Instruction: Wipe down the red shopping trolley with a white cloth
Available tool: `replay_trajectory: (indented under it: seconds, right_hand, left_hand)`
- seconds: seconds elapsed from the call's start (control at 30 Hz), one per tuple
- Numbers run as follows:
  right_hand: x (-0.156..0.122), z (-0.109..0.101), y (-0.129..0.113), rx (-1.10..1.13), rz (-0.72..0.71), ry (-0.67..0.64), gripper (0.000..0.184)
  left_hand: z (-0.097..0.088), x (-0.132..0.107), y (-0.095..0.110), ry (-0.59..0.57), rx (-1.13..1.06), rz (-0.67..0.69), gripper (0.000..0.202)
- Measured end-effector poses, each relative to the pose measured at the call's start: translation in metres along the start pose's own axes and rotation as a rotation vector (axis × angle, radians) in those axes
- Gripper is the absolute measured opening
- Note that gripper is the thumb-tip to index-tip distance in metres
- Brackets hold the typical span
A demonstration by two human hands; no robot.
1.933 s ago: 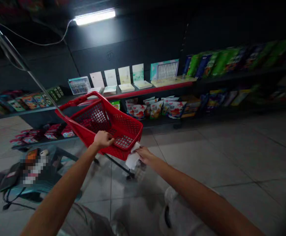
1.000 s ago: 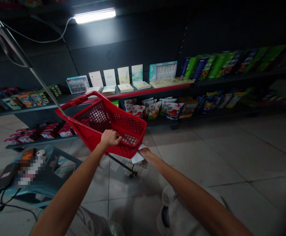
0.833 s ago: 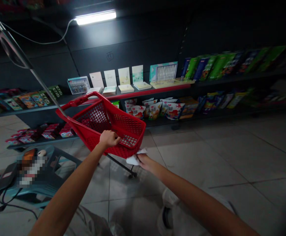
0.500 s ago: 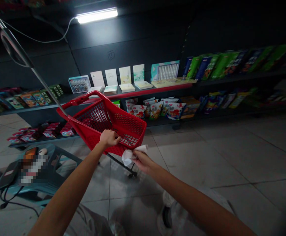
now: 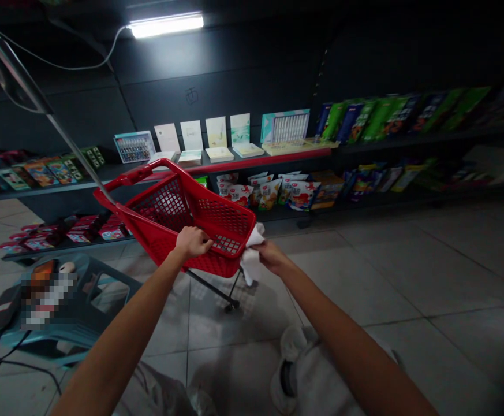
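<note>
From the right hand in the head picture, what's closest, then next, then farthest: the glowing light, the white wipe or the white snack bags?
1. White wipe: in the right hand.
2. White snack bags: beyond the hand, low down.
3. Glowing light: high up, toward the left.

No wording can be read with certainty. A small, boxy, character-like mark [image 5: 191,95] stands on the dark back panel [image 5: 234,81], above the shelf's red front edge [image 5: 286,155]. Printing shows on the white snack bags [image 5: 303,195] below that edge, on the boxes [image 5: 63,171] toward the shelf's left end, and on the green and blue packets [image 5: 381,118] toward its right end, all too small or blurred.
</note>
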State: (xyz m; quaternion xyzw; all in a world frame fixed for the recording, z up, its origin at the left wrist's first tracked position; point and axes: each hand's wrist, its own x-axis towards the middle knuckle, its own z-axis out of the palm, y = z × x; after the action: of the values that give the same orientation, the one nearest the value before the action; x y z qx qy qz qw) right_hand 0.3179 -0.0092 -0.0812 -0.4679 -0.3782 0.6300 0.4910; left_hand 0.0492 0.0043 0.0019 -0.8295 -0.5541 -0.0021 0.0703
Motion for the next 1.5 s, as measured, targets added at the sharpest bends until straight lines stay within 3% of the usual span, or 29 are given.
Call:
replay_trajectory:
  seconds: [0.13,0.23,0.4,0.5,0.6,0.77,0.87,0.93,1.03,1.17,1.37,1.5]
  right_hand:
    - [0.023,-0.009,-0.015,0.103,-0.144,0.259,0.033]
    - [0.03,-0.007,-0.018,-0.121,-0.324,0.345,0.039]
    - [0.027,0.005,-0.018,-0.62,-0.655,0.348,0.056]
    - [0.026,0.014,-0.018,-0.79,-0.771,0.23,0.052]
    - [0.026,0.022,-0.02,-0.937,-0.777,0.124,0.046]
    - [0.017,0.028,-0.032,-1.076,-0.612,0.179,0.04]
    - [0.008,0.03,-0.039,-1.159,-0.559,0.221,0.034]
    - [0.005,0.031,-0.043,-1.228,-0.522,0.231,0.033]
    - [0.004,0.03,-0.046,-1.318,-0.414,0.218,0.031]
    - [0.005,0.029,-0.046,-1.356,-0.362,0.14,0.029]
    - [-0.007,0.037,-0.045,-1.375,-0.392,0.088,0.024]
    - [-0.011,0.039,-0.038,-1.284,-0.563,0.091,0.023]
  left_hand:
    - [-0.004,-0.007,-0.005,-0.045,-0.008,0.061,0.046]
    - [-0.008,-0.015,-0.01,-0.064,-0.018,0.092,0.045]
    - [-0.016,-0.027,-0.021,-0.144,-0.075,0.069,0.038]
    - [-0.021,-0.033,-0.027,-0.249,-0.112,0.041,0.036]
    - [-0.023,-0.043,-0.03,-0.218,-0.156,0.02,0.038]
    - [-0.014,-0.06,-0.028,0.159,-0.223,-0.083,0.033]
    - [-0.005,-0.064,-0.025,0.343,-0.179,-0.259,0.03]
    - [-0.001,-0.063,-0.023,0.395,-0.188,-0.434,0.052]
    - [0.006,-0.062,-0.024,0.407,-0.313,-0.682,0.089]
    - [0.013,-0.061,-0.037,0.374,-0.582,-0.89,0.11]
    - [0.022,-0.066,-0.067,0.336,-0.745,-0.856,0.117]
    - [0.025,-0.07,-0.081,0.297,-0.728,-0.816,0.115]
